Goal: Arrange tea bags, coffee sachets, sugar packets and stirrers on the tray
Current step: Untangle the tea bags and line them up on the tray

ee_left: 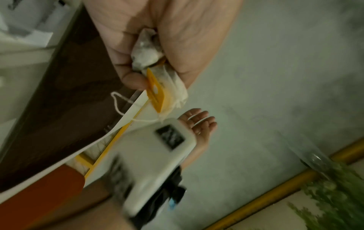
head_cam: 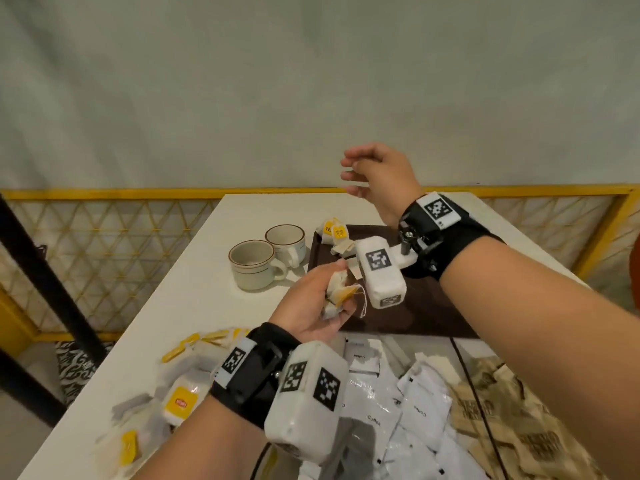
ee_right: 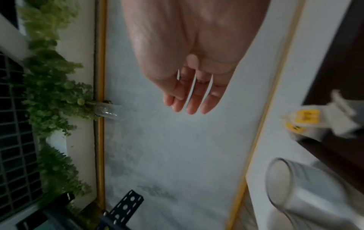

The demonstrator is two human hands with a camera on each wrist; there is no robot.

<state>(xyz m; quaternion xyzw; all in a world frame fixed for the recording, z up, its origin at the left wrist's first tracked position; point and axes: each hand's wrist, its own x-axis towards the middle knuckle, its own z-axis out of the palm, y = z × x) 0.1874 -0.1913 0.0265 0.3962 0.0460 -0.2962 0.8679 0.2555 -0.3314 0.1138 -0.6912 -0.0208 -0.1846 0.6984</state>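
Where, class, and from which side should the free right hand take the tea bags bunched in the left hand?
Probably at the yellow tags and paper ends sticking out past the left hand: its fingers wrap the rest of the tea bags. Pinch them from the tray side, where the open right hand hovers.

The left hand (ee_left: 157,38) grips a bunch of white paper tea bags (ee_left: 155,62) with yellow card tags (ee_left: 156,91), a white string (ee_left: 118,102) dangling. Beside it lies the dark brown tray (ee_left: 69,101) on the white table (ee_left: 19,59). Beyond, the right hand (ee_left: 201,123) is blurred, fingers relaxed and apart.
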